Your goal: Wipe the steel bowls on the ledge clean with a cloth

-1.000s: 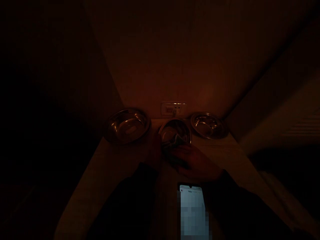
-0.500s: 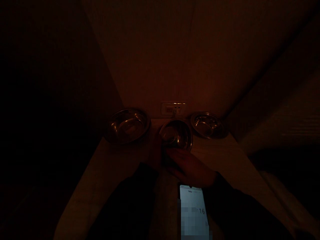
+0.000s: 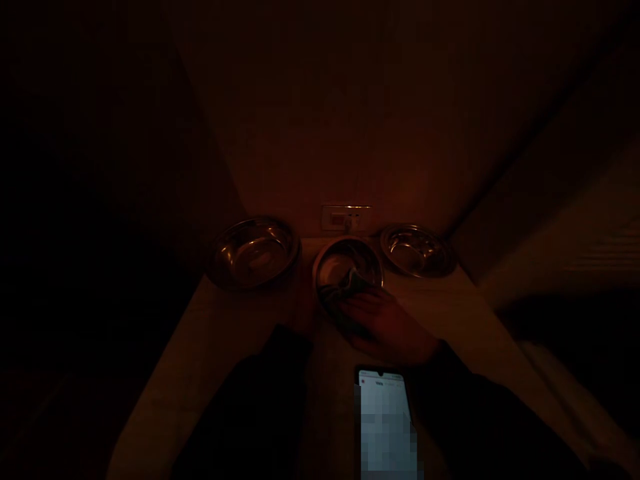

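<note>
A round metal bowl [image 3: 320, 267] stands in the middle at the back of the table. My right hand [image 3: 387, 323] is closed on a dark cloth [image 3: 353, 283], which has a pale edge. The cloth lies over the near rim and partly inside the bowl. My left hand [image 3: 303, 310] is a dim shape close by the bowl's left side. Darkness hides its fingers, so I cannot tell whether they touch or grip the bowl. Both forearms are in dark sleeves.
A wide metal basin [image 3: 257, 267] sits at the back left, and a shallower metal dish [image 3: 415, 257] at the back right. A lit phone [image 3: 385, 413] lies at the front of the light wooden table [image 3: 170, 373]. On the wall behind is a socket panel [image 3: 337, 219].
My right hand has shifted slightly right, and the cloth now shows above the bowl's near rim. The bowl sits a little further left. My left hand has drawn slightly left and looks dimmer.
</note>
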### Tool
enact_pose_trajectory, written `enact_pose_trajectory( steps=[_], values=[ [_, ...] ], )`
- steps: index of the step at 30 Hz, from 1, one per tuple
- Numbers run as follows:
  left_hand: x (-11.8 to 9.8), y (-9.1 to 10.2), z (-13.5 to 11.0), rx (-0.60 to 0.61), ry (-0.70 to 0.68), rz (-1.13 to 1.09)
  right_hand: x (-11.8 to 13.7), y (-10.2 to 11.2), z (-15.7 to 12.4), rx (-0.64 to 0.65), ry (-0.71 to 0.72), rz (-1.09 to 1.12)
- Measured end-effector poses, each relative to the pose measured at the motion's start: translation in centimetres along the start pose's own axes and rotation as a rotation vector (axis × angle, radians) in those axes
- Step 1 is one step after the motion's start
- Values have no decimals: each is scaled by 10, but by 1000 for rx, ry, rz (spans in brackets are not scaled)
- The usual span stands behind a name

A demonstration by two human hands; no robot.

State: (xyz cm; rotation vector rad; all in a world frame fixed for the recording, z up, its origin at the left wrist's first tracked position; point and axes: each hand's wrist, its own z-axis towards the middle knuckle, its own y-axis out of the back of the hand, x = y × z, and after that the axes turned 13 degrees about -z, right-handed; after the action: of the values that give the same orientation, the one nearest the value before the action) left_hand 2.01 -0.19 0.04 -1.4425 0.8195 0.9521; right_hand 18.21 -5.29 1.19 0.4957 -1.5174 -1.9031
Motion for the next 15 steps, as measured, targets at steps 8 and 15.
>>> enact_pose_trajectory(
  steps=[8,15],
  values=[
    [-1,-1,-17,233,-14,93,9,-6,1,-104,-107,119],
    [-6,-1,-20,161,45,78,22,-12,4,-84,-73,161]
  ],
)
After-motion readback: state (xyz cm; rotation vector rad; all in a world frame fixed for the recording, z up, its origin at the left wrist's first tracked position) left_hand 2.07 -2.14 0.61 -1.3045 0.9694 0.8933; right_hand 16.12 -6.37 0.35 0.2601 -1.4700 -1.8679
